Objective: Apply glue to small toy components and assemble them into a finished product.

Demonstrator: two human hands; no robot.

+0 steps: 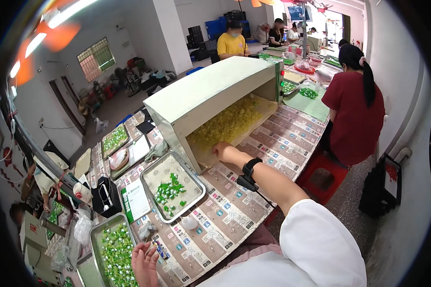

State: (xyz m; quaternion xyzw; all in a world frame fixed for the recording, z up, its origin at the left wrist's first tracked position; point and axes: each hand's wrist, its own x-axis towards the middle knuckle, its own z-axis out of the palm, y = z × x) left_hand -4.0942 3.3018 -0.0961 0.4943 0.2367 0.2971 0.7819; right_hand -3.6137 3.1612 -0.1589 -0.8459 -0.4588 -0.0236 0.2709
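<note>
My right hand (222,152), with a black strap on the wrist, reaches into the opening of a long white box-shaped machine (196,91). Its fingers are curled together at the edge of a layer of small yellow-looking pieces (230,122) inside; anything between them is hidden. Low in the picture, my left hand (144,264) is held palm up beside a metal tray (94,239) full of small green and white pieces (115,253). The left fingers are loosely bent and apart, with nothing visible in them. A small blue packet (162,249) lies next to it.
Another metal tray (200,195) holds a small heap of green pieces (170,190). Beside it lie a green and white pad (136,201) and a black box (105,197). A co-worker in a dark red shirt (354,103) sits at the right; one in yellow (232,45) is behind the machine.
</note>
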